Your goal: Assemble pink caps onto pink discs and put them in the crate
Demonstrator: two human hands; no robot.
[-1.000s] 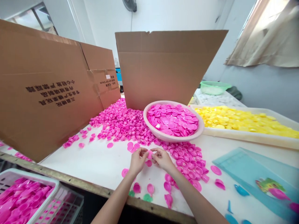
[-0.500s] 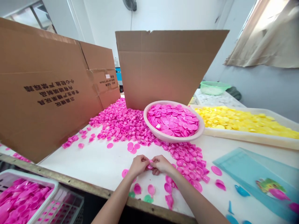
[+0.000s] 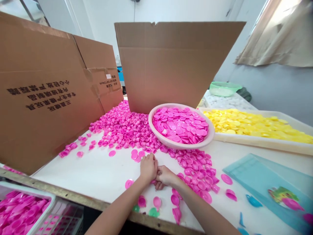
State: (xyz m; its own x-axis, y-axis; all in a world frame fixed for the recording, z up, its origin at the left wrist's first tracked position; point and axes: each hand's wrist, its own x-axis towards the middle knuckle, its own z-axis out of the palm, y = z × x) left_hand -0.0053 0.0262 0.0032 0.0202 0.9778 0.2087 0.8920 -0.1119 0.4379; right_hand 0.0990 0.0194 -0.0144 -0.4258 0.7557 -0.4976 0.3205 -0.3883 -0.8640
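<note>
L hand (image 3: 148, 168) and R hand (image 3: 165, 175) curled shut together now, a pink plastic cap (image 3: 153, 181) mostly hidden between them, near the table's (image 3: 85, 173) front edge. Only a sliver shows: axis, nearer hand can't tell.

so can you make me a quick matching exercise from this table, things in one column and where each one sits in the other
Things:
1. yellow plastic pieces
2. green plastic bowl
3. loose pink plastic pieces
4. piled pink pieces

Places:
a. at the back right, beyond the yellow plastic pieces
b. in a white crate at the lower left
c. in a shallow white tray
d. spread over the white table top

Pairs: 1c, 2a, 3d, 4b
</note>
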